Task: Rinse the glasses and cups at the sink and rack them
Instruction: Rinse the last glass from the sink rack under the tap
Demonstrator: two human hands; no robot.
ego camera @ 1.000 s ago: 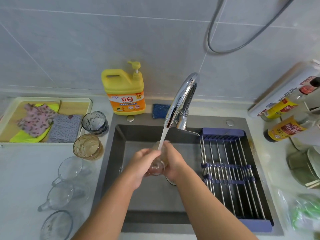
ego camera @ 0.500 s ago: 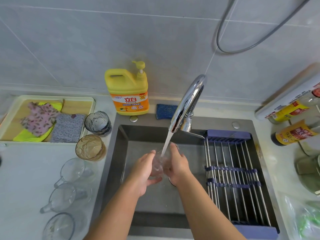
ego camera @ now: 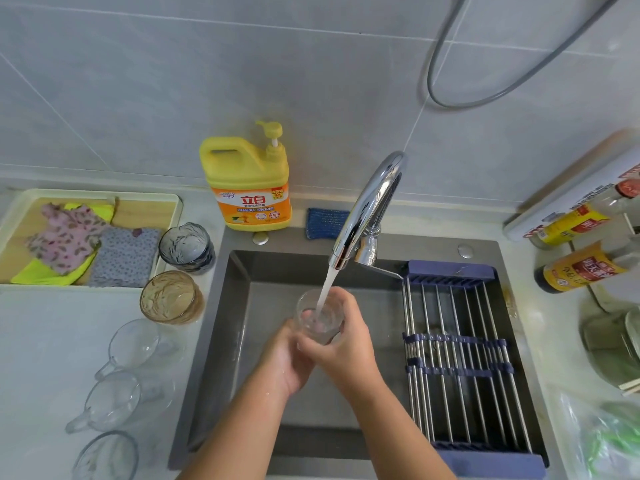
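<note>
A clear glass [ego camera: 317,315] stands upright over the sink [ego camera: 242,306], and water from the chrome tap [ego camera: 367,209] runs into its mouth. My right hand [ego camera: 346,344] grips the glass from the right, fingers wrapped round its wall. My left hand [ego camera: 289,358] holds it from below and the left. A blue-framed roll-up rack [ego camera: 460,358] lies bare across the sink's right side. On the left counter wait a blue-grey glass [ego camera: 187,247], an amber glass [ego camera: 171,297] and three clear handled cups [ego camera: 133,344], [ego camera: 112,400], [ego camera: 105,455].
A yellow detergent bottle [ego camera: 247,181] and a blue sponge [ego camera: 325,221] sit behind the sink. A tray with folded cloths [ego camera: 78,237] is at far left. Sauce bottles [ego camera: 585,265], dishes [ego camera: 613,344] and a plastic bag [ego camera: 609,441] crowd the right counter.
The glass has been turned mouth-up under the stream, and my hands have shifted from both sides to right hand around it and left hand beneath.
</note>
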